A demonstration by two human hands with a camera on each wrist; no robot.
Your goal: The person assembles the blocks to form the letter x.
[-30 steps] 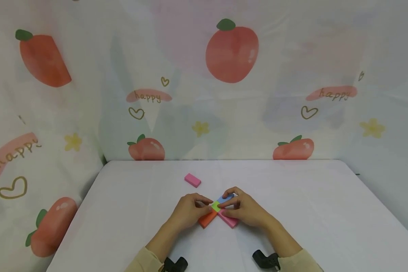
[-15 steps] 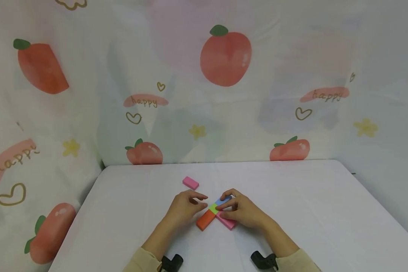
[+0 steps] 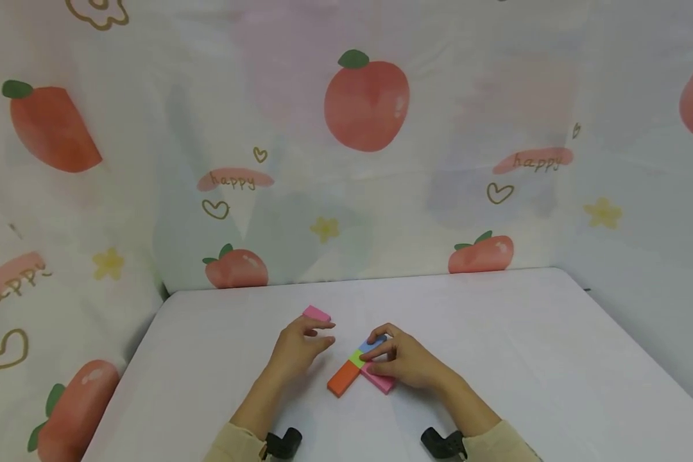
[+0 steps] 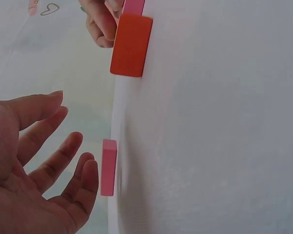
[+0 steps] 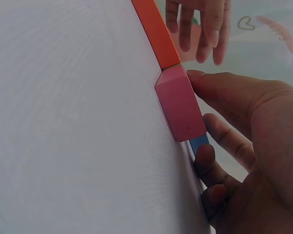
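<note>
My left hand (image 3: 293, 346) is raised with fingers apart and holds nothing. Just beyond its fingertips lies a loose pink block (image 3: 317, 312), partly covered by the hand in the head view and standing clear of the fingers in the left wrist view (image 4: 108, 168). An orange block (image 3: 343, 378), a small green block (image 3: 356, 359) and a blue block (image 3: 371, 345) form a diagonal row on the table. A second pink block (image 3: 383, 384) branches off near the green one. My right hand (image 3: 410, 364) rests its thumb and fingertips on the pink, green and blue blocks.
A white-covered table (image 3: 496, 333) spreads around the blocks. Behind it and on the left hangs a curtain (image 3: 300, 128) printed with fruit, hearts and words. Each wrist wears a black camera mount (image 3: 285, 443).
My left hand has let go of the joined blocks and moved left and away, toward the loose pink block. The right hand stays on the blocks. The head view has tilted and shifted slightly.
</note>
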